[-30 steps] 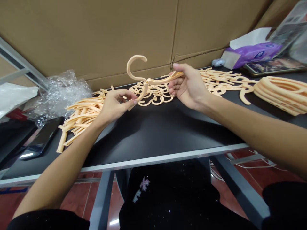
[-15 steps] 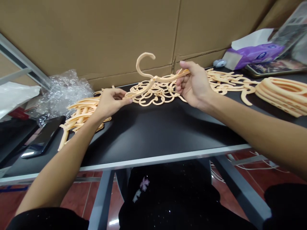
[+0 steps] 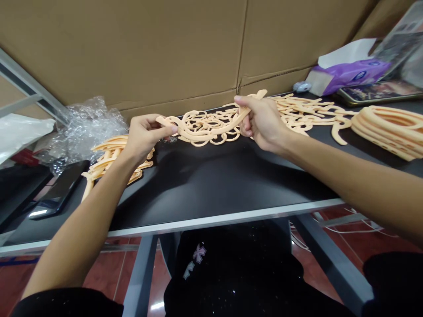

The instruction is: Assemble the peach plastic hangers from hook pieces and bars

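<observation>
A peach-coloured curved plastic piece point(image 3: 211, 132) is held up by its two ends above the black table. My left hand point(image 3: 147, 132) pinches its left end between thumb and fingers. Its right end lies in the closed fingers of my right hand point(image 3: 262, 119), with the tip sticking out above the thumb. Behind it a tangle of peach hook pieces point(image 3: 206, 119) lies along the back of the table. Beside my left forearm is a pile of peach hanger parts point(image 3: 109, 154).
Stacked peach pieces point(image 3: 390, 132) stand at the right. A phone point(image 3: 380, 93), a purple tissue pack point(image 3: 357, 75) and a small white-blue item point(image 3: 302, 86) lie at the back right. Bubble wrap point(image 3: 94, 127) and a dark phone point(image 3: 59, 189) are at the left. Cardboard point(image 3: 148, 53) rises behind.
The hook that stood upright from the held piece no longer shows there. The piece now bows downward between my hands, and my right hand has moved slightly left and turned.
</observation>
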A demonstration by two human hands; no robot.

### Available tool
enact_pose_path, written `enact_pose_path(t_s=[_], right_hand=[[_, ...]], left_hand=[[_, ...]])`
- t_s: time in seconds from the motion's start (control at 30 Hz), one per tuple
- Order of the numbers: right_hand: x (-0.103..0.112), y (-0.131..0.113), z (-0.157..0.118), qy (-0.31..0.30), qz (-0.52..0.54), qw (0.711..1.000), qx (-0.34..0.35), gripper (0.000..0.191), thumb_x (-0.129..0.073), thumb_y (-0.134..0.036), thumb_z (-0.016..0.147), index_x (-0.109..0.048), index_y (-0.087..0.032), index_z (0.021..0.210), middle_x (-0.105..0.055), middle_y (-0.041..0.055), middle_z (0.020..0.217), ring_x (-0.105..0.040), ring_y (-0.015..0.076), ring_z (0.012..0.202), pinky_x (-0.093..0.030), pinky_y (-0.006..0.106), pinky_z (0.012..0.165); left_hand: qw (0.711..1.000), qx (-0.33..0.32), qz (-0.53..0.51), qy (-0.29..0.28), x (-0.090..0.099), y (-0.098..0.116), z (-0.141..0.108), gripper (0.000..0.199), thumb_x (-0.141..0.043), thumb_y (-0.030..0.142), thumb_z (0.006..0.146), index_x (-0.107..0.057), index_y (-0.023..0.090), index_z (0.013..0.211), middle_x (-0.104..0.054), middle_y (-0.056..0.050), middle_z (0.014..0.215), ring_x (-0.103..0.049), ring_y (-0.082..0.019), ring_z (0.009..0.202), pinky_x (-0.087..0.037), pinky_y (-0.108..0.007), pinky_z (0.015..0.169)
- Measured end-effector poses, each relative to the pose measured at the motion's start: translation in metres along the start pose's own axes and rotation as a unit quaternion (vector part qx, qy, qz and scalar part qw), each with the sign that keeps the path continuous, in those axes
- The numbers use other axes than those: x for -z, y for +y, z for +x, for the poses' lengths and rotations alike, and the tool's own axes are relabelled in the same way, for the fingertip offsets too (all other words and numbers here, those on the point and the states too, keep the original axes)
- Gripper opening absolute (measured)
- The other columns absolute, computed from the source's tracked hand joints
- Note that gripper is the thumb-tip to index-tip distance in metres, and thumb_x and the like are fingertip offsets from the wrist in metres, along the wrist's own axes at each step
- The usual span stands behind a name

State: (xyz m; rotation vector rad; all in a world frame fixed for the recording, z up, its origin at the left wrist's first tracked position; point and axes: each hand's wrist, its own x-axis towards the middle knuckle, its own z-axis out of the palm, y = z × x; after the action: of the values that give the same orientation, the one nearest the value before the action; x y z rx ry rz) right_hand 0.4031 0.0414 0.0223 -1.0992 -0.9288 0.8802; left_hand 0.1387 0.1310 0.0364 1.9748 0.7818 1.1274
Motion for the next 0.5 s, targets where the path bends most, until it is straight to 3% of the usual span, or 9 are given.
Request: enact_pose_path(t_s=[0.2, 0.37, 0.5], right_hand=[[-0.010, 0.008, -0.013, -0.114, -0.103, 0.988, 0.023, 0.040, -0.070, -0.041, 0.090, -0.051, -0.025, 0.060, -0.047, -0.0024, 0.041, -0.037, 0.0095, 0.035, -0.026, 0.027, 0.035], [-0.018, 0.004, -0.031, -0.223, -0.198, 0.953, 0.046, 0.035, -0.070, -0.044, 0.090, -0.061, -0.022, 0.066, -0.057, -0.0005, 0.048, -0.048, 0.0118, 0.037, -0.035, 0.028, 0.039], [-0.017, 0.003, -0.036, -0.255, -0.273, 0.922, 0.105, 0.039, -0.067, -0.051, 0.091, -0.061, -0.021, 0.067, -0.055, -0.0020, 0.052, -0.049, 0.0115, 0.047, -0.033, 0.028, 0.046]], left_hand=[[0.999, 0.023, 0.016, -0.039, -0.006, 0.008, -0.006, 0.031, -0.087, 0.044, 0.069, -0.075, 0.017, 0.078, -0.076, -0.006, 0.086, -0.065, -0.016, 0.072, -0.055, -0.029, 0.066], [0.996, 0.039, 0.055, -0.064, -0.020, 0.022, -0.015, 0.038, -0.086, 0.052, 0.072, -0.077, 0.017, 0.083, -0.075, -0.006, 0.083, -0.069, -0.019, 0.078, -0.058, -0.032, 0.074], [0.991, 0.041, 0.067, -0.104, -0.031, 0.023, -0.021, 0.039, -0.084, 0.052, 0.074, -0.077, 0.016, 0.087, -0.078, -0.007, 0.090, -0.070, -0.020, 0.081, -0.058, -0.031, 0.074]])
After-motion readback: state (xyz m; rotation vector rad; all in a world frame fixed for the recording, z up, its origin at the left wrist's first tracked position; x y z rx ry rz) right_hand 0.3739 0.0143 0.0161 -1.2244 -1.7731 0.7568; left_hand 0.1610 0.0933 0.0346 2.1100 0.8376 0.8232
